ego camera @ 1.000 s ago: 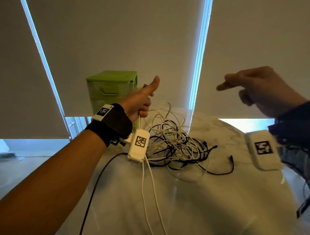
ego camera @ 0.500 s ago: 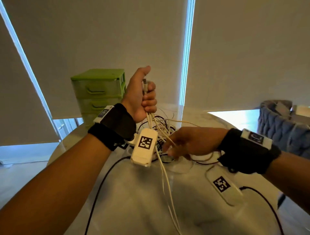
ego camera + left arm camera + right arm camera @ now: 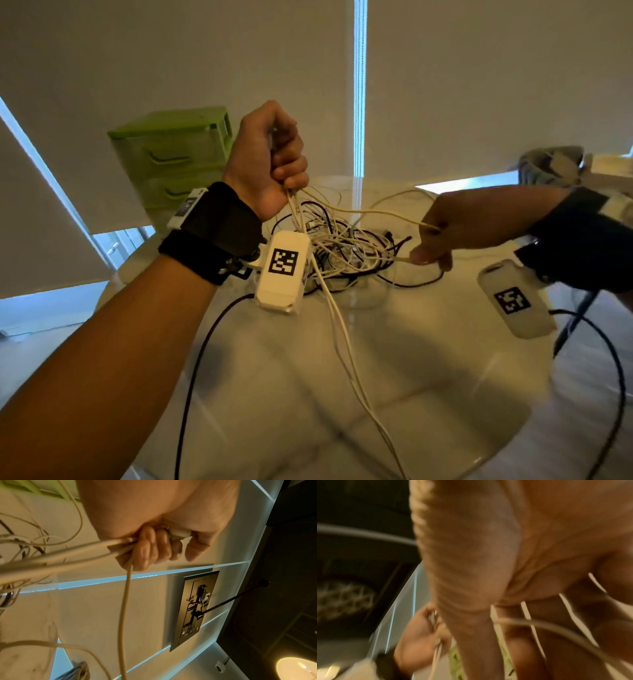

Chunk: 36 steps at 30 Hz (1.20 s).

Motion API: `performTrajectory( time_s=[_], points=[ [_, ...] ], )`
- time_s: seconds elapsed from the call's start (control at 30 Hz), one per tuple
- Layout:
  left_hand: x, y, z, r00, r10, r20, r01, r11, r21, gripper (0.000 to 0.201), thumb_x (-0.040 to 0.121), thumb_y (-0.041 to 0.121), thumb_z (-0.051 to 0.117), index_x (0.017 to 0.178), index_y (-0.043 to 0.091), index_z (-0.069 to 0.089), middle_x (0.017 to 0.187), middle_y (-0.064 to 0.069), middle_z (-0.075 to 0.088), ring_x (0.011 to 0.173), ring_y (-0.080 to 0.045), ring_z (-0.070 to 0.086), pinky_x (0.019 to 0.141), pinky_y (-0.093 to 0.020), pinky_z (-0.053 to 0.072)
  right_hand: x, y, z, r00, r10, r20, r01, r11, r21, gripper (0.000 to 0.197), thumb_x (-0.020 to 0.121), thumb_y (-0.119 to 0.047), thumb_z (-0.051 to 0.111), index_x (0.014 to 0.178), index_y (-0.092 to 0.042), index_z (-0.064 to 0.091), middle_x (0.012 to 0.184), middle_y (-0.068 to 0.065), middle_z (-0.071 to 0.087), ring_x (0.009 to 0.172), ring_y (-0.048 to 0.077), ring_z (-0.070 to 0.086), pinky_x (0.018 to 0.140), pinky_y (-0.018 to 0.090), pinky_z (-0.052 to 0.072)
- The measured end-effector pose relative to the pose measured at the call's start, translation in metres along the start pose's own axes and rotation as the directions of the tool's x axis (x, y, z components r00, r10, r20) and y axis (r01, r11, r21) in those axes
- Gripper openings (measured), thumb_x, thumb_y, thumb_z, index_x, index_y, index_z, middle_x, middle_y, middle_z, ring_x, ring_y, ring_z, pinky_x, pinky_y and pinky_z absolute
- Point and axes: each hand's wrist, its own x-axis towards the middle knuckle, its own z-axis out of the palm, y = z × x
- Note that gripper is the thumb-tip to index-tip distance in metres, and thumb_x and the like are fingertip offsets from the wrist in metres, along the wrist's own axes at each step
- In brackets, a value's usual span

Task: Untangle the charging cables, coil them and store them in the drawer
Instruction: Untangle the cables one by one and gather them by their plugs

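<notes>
A tangle of white and black charging cables (image 3: pixel 346 253) lies on the round marble table (image 3: pixel 428 394). My left hand (image 3: pixel 274 161) is raised above it in a fist, gripping a bunch of white cables (image 3: pixel 72 553) with a plug end at the thumb. My right hand (image 3: pixel 442 240) reaches in from the right and pinches a white cable (image 3: pixel 383 212) that runs back to the left fist. In the blurred right wrist view, white strands (image 3: pixel 527 611) cross under the palm. The green drawer unit (image 3: pixel 171 161) stands behind the left hand, its drawers closed.
White cables trail from the left fist toward the table's near edge (image 3: pixel 359 377). A black cord (image 3: pixel 198 370) hangs from the left wrist camera, another (image 3: pixel 613 394) from the right. A grey woven basket (image 3: pixel 551 164) sits at the far right. Window blinds hang behind.
My left hand has lifted the white bunch higher. The right hand came down from mid-air to the pile, took hold of a white cable and pulled it out to the right.
</notes>
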Motion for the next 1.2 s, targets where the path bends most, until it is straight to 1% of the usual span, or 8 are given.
performTrajectory(
  time_s=[0.17, 0.4, 0.63, 0.77, 0.87, 0.93, 1.03, 1.2],
  points=[
    [0.001, -0.010, 0.007, 0.999, -0.033, 0.018, 0.034, 0.996, -0.081, 0.036, 0.088, 0.021, 0.033, 0.052, 0.022, 0.030, 0.053, 0.004, 0.010, 0.045, -0.012, 0.007, 0.041, -0.023, 0.013, -0.025, 0.060, -0.001, 0.968, 0.234, -0.092, -0.218, 0.963, 0.159, 0.028, 0.080, -0.055, 0.063, 0.089, -0.029, 0.067, 0.050, 0.000, 0.062, 0.038, 0.000, 0.054, 0.047, 0.014, 0.041],
    [-0.008, -0.064, 0.066, 0.970, -0.130, 0.204, 0.155, 0.982, -0.112, 0.035, 0.088, 0.023, 0.031, 0.053, 0.022, 0.026, 0.050, 0.003, 0.009, 0.043, -0.013, 0.005, 0.042, -0.023, 0.010, -0.040, 0.144, 0.073, 0.909, 0.415, -0.045, -0.412, 0.908, 0.074, 0.031, 0.084, -0.048, 0.065, 0.095, -0.019, 0.070, 0.052, -0.004, 0.064, 0.053, 0.004, 0.056, 0.065, 0.023, 0.041],
    [-0.020, -0.106, 0.131, 0.906, -0.124, 0.405, 0.172, 0.981, -0.085, 0.030, 0.079, 0.023, 0.041, 0.054, 0.020, 0.025, 0.047, 0.004, 0.015, 0.042, -0.012, 0.009, 0.040, -0.023, 0.018, -0.114, 0.112, 0.082, 0.978, 0.148, -0.145, -0.115, 0.970, 0.213, 0.089, 0.053, -0.068, 0.073, 0.133, -0.054, 0.037, 0.126, -0.035, 0.045, 0.117, -0.004, 0.044, 0.097, 0.025, 0.036],
    [-0.031, -0.118, 0.185, 0.864, -0.055, 0.501, 0.081, 0.996, -0.030, 0.033, 0.086, 0.018, 0.039, 0.055, 0.018, 0.028, 0.048, 0.004, 0.017, 0.041, -0.012, 0.012, 0.041, -0.022, 0.022, -0.118, 0.078, 0.082, 0.923, -0.061, -0.381, 0.354, 0.527, 0.773, 0.054, 0.078, -0.028, 0.072, 0.127, -0.027, 0.051, 0.115, -0.001, 0.069, 0.108, 0.009, 0.064, 0.086, 0.022, 0.055],
    [-0.039, -0.120, 0.214, 0.841, -0.093, 0.532, 0.088, 0.995, 0.036, 0.037, 0.092, 0.016, 0.038, 0.057, 0.018, 0.026, 0.049, 0.005, 0.017, 0.042, -0.012, 0.012, 0.042, -0.021, 0.022, -0.109, 0.078, 0.106, 0.948, -0.062, -0.314, 0.320, 0.202, 0.926, 0.016, 0.083, -0.016, 0.057, 0.099, -0.012, 0.060, 0.063, 0.012, 0.055, 0.061, 0.016, 0.064, 0.062, 0.022, 0.057],
    [-0.039, -0.120, 0.222, 0.830, -0.121, 0.545, 0.112, 0.992, 0.050, 0.042, 0.096, 0.016, 0.035, 0.055, 0.018, 0.028, 0.049, 0.005, 0.016, 0.042, -0.011, 0.013, 0.041, -0.021, 0.021, -0.110, 0.099, 0.127, 0.972, -0.051, -0.229, 0.234, 0.238, 0.942, 0.018, 0.089, -0.022, 0.056, 0.086, -0.006, 0.062, 0.056, 0.015, 0.029, 0.044, 0.014, 0.043, 0.048, 0.017, 0.045],
    [-0.031, -0.119, 0.221, 0.824, -0.138, 0.550, 0.191, 0.981, -0.040, 0.041, 0.100, 0.024, 0.027, 0.060, 0.019, 0.024, 0.048, 0.006, 0.012, 0.040, -0.009, 0.009, 0.040, -0.021, 0.013, -0.107, 0.143, 0.180, 0.984, 0.105, -0.144, 0.062, 0.554, 0.830, 0.043, 0.086, -0.042, 0.051, 0.078, -0.002, 0.064, 0.052, 0.012, 0.034, 0.045, 0.016, 0.038, 0.055, 0.022, 0.048],
    [-0.031, -0.143, 0.213, 0.753, -0.315, 0.577, 0.369, 0.929, 0.026, 0.039, 0.093, 0.025, 0.032, 0.059, 0.020, 0.012, 0.045, 0.004, 0.008, 0.040, -0.013, 0.004, 0.040, -0.024, 0.011, -0.081, 0.199, 0.265, 0.911, 0.384, -0.151, -0.044, 0.455, 0.890, 0.050, 0.091, -0.049, 0.049, 0.062, -0.009, 0.049, 0.052, 0.001, 0.042, 0.049, 0.015, 0.045, 0.081, 0.049, 0.056]
  ],
)
